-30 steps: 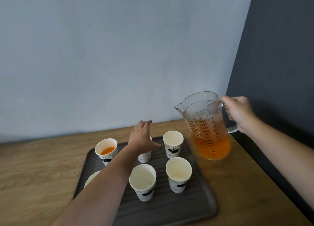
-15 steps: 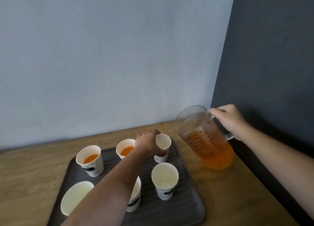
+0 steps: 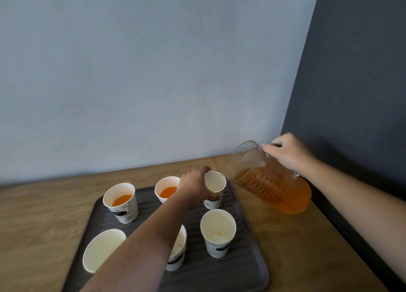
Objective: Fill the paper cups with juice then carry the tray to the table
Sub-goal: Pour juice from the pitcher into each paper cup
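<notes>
Orange juice [image 3: 283,195] half fills the clear jug [image 3: 270,181], which the right hand [image 3: 290,153] holds by the handle, fingers wrapped tight round it. The jug is tilted leftward, its spout just at the rim of the far-right cup [image 3: 216,189]; whether juice is falling yet I cannot tell. The left hand [image 3: 195,186] is closed round that cup from its left side, steadying it on the tray [image 3: 237,267]. The tray is dark and ribbed and lies on a wooden counter [image 3: 44,214] against a pale blue wall [image 3: 153,71], with a dark wall [image 3: 362,71] on the right. Six paper cups stand on it in two rows. In the far row, the left cup [image 3: 120,201] and the middle cup [image 3: 168,189] each hold some juice. In the near row, the right cup [image 3: 218,232] shows only a faint orange trace at the bottom, the near-left cup [image 3: 103,250] looks empty, and the near-middle cup [image 3: 178,254] is mostly hidden behind the left forearm, so its contents cannot be judged.
</notes>
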The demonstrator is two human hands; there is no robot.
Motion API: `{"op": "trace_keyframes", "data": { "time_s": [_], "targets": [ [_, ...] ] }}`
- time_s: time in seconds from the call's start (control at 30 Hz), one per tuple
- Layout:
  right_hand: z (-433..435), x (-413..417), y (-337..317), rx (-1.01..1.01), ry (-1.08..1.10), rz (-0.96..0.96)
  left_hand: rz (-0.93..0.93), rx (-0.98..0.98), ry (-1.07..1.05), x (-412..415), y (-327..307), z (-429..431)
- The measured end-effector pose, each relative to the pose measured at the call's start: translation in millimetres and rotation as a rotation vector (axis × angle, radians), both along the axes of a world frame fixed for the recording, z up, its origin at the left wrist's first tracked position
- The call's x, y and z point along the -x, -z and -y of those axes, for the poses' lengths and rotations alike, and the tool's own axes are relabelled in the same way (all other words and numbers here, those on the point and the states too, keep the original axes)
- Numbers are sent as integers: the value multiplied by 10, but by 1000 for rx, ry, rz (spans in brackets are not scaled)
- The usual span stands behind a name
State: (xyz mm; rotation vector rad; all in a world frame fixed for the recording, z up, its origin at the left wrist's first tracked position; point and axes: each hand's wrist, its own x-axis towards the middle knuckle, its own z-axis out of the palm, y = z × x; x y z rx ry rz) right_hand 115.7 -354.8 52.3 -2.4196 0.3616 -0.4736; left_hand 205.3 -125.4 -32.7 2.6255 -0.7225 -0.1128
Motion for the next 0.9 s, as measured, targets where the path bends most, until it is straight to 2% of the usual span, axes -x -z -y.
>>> {"op": "trace_keyframes", "data": {
  "time_s": [0.9],
  "targets": [
    [-163,-140,-100,233,-50,-68,-56,-16,0,-15,-56,-114]
  ]
}}
